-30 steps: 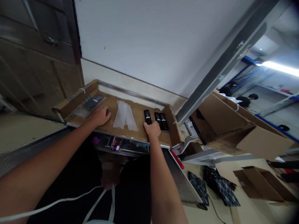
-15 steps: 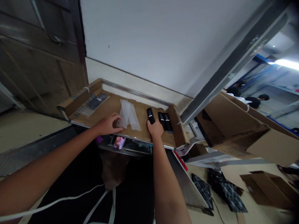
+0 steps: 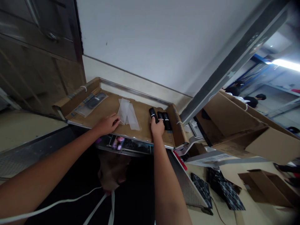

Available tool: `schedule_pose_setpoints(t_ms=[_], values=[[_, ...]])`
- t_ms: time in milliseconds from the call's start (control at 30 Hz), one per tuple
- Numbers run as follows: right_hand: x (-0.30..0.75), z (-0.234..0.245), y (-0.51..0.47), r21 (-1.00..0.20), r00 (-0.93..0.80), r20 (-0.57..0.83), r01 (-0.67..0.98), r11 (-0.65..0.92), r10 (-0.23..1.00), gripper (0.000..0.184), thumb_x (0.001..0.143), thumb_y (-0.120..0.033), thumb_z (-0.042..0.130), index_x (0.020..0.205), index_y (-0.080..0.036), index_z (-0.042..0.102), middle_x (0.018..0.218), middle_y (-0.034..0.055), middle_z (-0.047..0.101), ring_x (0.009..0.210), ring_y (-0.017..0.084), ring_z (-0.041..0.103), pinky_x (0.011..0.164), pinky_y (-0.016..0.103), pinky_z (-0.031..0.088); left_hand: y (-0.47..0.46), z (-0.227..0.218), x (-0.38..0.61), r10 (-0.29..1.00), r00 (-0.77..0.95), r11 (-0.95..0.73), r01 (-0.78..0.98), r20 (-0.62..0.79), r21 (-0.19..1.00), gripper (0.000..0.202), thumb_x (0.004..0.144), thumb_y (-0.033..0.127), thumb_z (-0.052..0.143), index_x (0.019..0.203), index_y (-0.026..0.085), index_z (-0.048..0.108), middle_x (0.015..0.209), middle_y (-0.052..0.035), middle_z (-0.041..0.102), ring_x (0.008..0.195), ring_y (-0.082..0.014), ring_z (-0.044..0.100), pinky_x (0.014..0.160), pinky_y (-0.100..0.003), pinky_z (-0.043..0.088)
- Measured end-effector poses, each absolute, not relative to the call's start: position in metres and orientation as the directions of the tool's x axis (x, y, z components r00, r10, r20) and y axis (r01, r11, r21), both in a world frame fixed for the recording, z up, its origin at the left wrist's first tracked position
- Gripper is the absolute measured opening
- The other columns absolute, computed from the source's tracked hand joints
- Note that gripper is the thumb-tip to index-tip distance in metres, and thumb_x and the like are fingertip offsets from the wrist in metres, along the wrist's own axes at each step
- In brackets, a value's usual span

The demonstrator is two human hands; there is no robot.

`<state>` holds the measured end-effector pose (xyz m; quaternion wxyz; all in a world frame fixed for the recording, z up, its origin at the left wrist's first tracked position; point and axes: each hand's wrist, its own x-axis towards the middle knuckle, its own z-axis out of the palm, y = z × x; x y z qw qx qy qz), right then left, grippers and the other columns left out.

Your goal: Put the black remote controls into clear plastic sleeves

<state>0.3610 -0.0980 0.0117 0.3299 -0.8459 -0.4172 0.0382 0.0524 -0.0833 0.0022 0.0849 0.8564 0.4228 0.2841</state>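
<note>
Head view: right hand (image 3: 157, 128) grips a black remote (image 3: 153, 114) lying on the cardboard tray (image 3: 142, 126), just left of two more remotes (image 3: 164, 120). Left hand (image 3: 108, 123), fingers curled, touches the near end of the clear plastic sleeves (image 3: 127, 113) at tray centre.

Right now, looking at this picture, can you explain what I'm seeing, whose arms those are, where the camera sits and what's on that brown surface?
There is no machine here: a person wears one camera on the head, looking forward and down, so both bare arms are their own. The left hand rests on the cardboard-lined work surface, its fingers touching the near end of the clear plastic sleeves. The right hand grips a black remote-like stick, lying next to two similar black sticks. A bagged dark device lies at the far left. Open cardboard boxes stand to the right, and other people are in the background.
</note>
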Motion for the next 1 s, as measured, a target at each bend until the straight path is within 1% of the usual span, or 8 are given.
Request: schedule_pose_setpoints(t_ms=[167,267,400,633,767,833,1000], values=[[0.365,0.011,-0.095,-0.685,0.657,0.228,0.633,-0.362,0.719,0.040,0.094,-0.051,0.051,0.107,-0.016,0.065,0.094,0.0140,0.077,0.094,0.028,0.071,0.078,0.030,0.050,-0.082,0.002,0.053,0.780,0.472,-0.620,0.674,0.411,0.403,0.022,0.101,0.036,0.039,0.095,0.021,0.054,0.095,-0.0053,0.062,0.084,-0.0210,0.060,0.077,-0.034,0.043],[0.367,0.011,-0.093,-0.722,0.646,0.212,0.610,-0.328,0.734,0.040,0.094,-0.049,0.049,0.109,-0.014,0.064,0.088,0.0126,0.077,0.087,0.026,0.071,0.072,0.028,0.050,-0.080,0.001,0.054,0.799,0.452,-0.594,0.695,0.397,0.405,0.024,0.101,0.037,0.037,0.094,0.021,0.053,0.093,-0.0056,0.063,0.085,-0.0220,0.060,0.076,-0.035,0.043],[0.367,0.011,-0.090,-0.748,0.641,0.192,0.586,-0.312,0.743,0.040,0.093,-0.048,0.049,0.111,-0.015,0.064,0.084,0.0104,0.077,0.079,0.024,0.071,0.066,0.027,0.050,-0.081,0.001,0.055,0.813,0.433,-0.573,0.714,0.389,0.402,0.023,0.101,0.036,0.037,0.094,0.022,0.053,0.093,-0.0061,0.063,0.087,-0.0228,0.060,0.078,-0.035,0.043],[0.368,0.008,-0.087,-0.775,0.640,0.194,0.564,-0.284,0.743,0.040,0.093,-0.048,0.050,0.110,-0.016,0.065,0.083,0.0097,0.077,0.077,0.024,0.071,0.067,0.028,0.050,-0.082,-0.001,0.055,0.827,0.382,-0.545,0.723,0.413,0.423,0.014,0.096,0.030,0.042,0.097,0.022,0.054,0.093,-0.0049,0.064,0.082,-0.0222,0.061,0.074,-0.035,0.043],[0.369,0.007,-0.087,-0.800,0.640,0.182,0.538,-0.266,0.747,0.041,0.093,-0.049,0.049,0.111,-0.016,0.064,0.084,0.0096,0.077,0.076,0.023,0.071,0.067,0.028,0.051,-0.080,-0.003,0.054,0.804,0.397,-0.578,0.697,0.443,0.425,0.018,0.096,0.028,0.042,0.102,0.021,0.057,0.099,-0.0066,0.064,0.092,-0.0231,0.061,0.083,-0.035,0.045],[0.368,0.008,-0.088,-0.820,0.640,0.165,0.512,-0.257,0.750,0.041,0.093,-0.049,0.049,0.111,-0.016,0.063,0.083,0.0093,0.077,0.070,0.022,0.071,0.064,0.027,0.051,-0.078,-0.003,0.054,0.789,0.411,-0.599,0.679,0.456,0.425,0.022,0.097,0.029,0.040,0.104,0.021,0.059,0.102,-0.0073,0.064,0.095,-0.0232,0.061,0.086,-0.035,0.045],[0.367,0.007,-0.089,-0.908,0.635,0.121,0.382,-0.174,0.763,0.039,0.092,-0.051,0.050,0.108,-0.017,0.059,0.076,0.0066,0.075,0.050,0.018,0.064,0.049,0.025,0.047,-0.078,-0.001,0.054,0.809,0.388,-0.571,0.694,0.441,0.437,0.026,0.099,0.033,0.039,0.100,0.020,0.061,0.098,-0.0072,0.063,0.092,-0.0228,0.061,0.085,-0.036,0.046]])
